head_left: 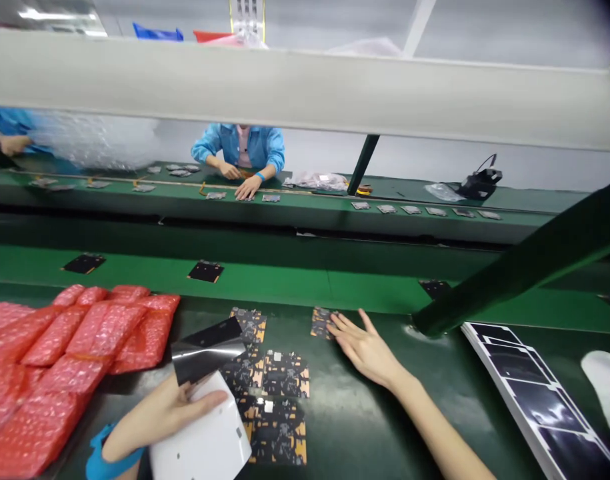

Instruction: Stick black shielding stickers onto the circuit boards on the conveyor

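My left hand (171, 408), with a blue strap (105, 460) at the wrist, is closed on a white backing sheet (199, 437). A shiny black film (205, 350) bends up from the sheet's far end. Partly behind the film and sheet lie several black-and-gold circuit boards (286, 375), close together on the bench. My right hand (367, 350) is stretched out with the fingers apart. Its fingertips rest at the right edge of a single circuit board (321, 323) near the bench's back edge, covering that edge.
Red bubble-wrap packs (85, 340) pile up at left. Sheets of black film labels (529, 380) are stacked at right, beside a slanted green post (525, 257). Black boards (205, 271) lie on the green belt (285, 283). Across it sits a co-worker in blue (269, 150).
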The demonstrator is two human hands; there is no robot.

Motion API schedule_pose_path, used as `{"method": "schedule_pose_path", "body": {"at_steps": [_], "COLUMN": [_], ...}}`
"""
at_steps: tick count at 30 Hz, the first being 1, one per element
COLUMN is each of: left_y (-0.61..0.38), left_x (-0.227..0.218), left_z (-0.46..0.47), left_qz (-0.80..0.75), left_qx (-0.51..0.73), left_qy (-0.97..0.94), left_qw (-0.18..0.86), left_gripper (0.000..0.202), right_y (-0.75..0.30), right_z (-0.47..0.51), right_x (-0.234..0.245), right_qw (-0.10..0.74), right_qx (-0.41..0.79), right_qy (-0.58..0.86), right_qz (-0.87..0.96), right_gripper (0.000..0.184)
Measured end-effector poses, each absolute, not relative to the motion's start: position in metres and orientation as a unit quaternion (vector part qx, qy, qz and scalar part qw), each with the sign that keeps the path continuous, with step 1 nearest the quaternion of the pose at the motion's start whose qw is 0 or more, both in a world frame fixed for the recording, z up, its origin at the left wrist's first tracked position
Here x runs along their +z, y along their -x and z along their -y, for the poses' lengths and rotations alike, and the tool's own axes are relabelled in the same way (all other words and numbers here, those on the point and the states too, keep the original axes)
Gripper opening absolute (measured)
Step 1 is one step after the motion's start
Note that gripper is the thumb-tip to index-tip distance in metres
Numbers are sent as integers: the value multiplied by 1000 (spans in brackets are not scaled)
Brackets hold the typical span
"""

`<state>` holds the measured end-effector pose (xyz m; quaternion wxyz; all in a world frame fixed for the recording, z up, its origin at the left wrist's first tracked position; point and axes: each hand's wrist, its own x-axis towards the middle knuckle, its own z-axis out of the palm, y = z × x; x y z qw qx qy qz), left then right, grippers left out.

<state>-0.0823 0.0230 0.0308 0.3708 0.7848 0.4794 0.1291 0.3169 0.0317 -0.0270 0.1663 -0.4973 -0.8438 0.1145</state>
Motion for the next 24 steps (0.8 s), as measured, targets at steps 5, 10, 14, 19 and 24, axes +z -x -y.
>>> {"method": "schedule_pose_path", "body": {"at_steps": [5,10,14,19,24], "left_y": [59,23,7,5,-4], "left_x": [35,42,46,37,32], "left_z": [-21,-12,-6,1,7], "left_qz": [-403,-269,-220,-251,-244], "left_qx": [73,66,97,60,19], "left_qy": [-821,-865,-883,-909,-924], "left_qw": [398,418,404,328,294], "left_gripper": [51,43,46,42,39], "right_y": [-342,-308,-278,-254,-241], "right_z": [49,65,46,32,38], "right_x": [-24,-16,-1,21,27], "right_qw": [107,240,413,391,401], "right_qx": [147,165,305,541,469], "right_qy": [485,490,589,528,526], "right_qz": [855,822,624,525,585], "right_gripper": [42,32,23,52,35]}}
